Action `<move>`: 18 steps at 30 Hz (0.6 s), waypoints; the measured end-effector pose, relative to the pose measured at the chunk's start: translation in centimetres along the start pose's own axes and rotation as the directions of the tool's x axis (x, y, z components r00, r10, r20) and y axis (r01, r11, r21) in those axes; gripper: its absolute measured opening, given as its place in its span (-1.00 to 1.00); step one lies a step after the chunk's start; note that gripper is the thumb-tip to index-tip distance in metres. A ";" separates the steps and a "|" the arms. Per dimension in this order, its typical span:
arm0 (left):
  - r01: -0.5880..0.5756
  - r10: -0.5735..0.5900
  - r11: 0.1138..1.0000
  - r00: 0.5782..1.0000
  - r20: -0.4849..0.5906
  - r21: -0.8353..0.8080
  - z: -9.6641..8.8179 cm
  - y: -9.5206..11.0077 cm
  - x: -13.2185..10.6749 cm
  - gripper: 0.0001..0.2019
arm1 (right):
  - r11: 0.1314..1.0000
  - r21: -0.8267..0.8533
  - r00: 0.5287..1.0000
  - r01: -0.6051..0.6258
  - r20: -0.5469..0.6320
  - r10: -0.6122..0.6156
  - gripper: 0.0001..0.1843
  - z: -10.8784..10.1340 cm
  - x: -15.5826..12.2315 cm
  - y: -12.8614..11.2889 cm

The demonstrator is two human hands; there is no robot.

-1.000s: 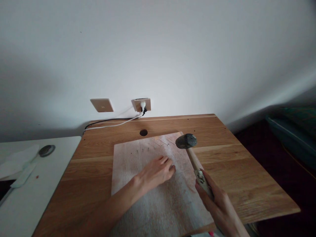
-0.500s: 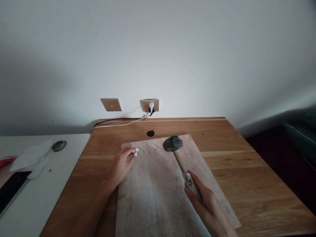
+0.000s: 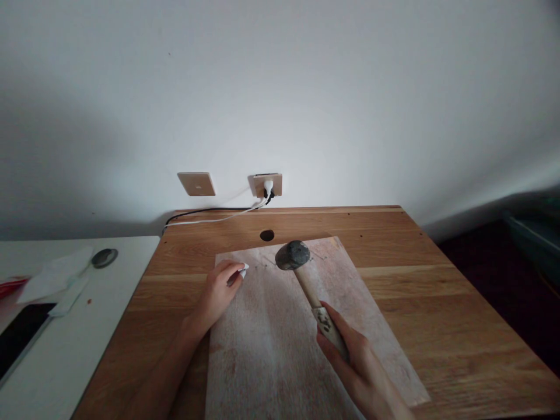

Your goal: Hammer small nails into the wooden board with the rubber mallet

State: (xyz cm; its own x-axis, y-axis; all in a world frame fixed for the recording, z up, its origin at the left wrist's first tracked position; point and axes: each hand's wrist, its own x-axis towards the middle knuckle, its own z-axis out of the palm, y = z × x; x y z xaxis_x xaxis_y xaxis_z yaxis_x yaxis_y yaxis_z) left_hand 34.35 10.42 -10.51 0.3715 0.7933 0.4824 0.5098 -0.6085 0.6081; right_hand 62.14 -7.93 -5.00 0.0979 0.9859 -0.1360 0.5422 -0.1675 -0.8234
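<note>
My right hand (image 3: 352,359) is wrapped round the pale, scuffed grip of a rubber mallet (image 3: 293,255). Its black head is raised over the far part of a worn wooden board (image 3: 262,350), hiding a patch of it. At the board's far left edge, my left hand (image 3: 221,286) pinches a small white piece (image 3: 244,270) between thumb and forefinger; its kind is too small to make out. Several thin nails (image 3: 265,266) stand in a row across the far end of the board, to the right of my left hand.
Under the board is a wooden table (image 3: 406,303) with a round cable hole (image 3: 266,235). A plugged wall socket (image 3: 273,185) trails cables (image 3: 219,220) along the back. On the left, a white table (image 3: 105,291) carries a tape roll (image 3: 105,258), papers and a dark phone-like slab (image 3: 21,335).
My right hand has shifted left with the mallet, bringing its head nearer my left hand. The left hand keeps its pinch and has barely moved.
</note>
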 end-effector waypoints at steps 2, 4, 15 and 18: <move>-0.004 0.003 1.000 1.000 0.022 0.015 0.0 0.0 0.0 -0.78 | 1.000 0.014 1.000 0.000 0.005 0.000 -0.34 0.1 0.0 0.2; 0.003 -0.004 0.999 0.999 0.037 0.034 0.0 -0.1 0.0 -0.77 | 1.000 0.027 1.000 0.008 0.008 -0.008 -0.34 0.2 0.1 0.2; 0.049 -0.050 0.998 0.998 0.042 0.031 0.0 -0.1 0.2 -0.82 | 0.997 0.053 0.994 0.052 0.098 -0.057 -0.41 0.8 0.9 -1.5; 0.076 -0.076 0.997 0.997 0.018 -0.002 0.2 -0.3 0.1 -0.77 | 0.995 0.050 0.991 0.090 0.100 -0.094 -0.45 1.2 1.4 -2.3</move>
State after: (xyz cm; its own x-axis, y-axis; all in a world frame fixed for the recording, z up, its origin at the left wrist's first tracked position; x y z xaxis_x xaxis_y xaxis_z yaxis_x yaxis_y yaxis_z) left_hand 34.34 10.70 -10.75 0.3455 0.8376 0.4232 0.5353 -0.5463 0.6442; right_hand 60.04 -6.17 -3.96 -0.0373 0.9930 -0.1120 0.5060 -0.0779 -0.8590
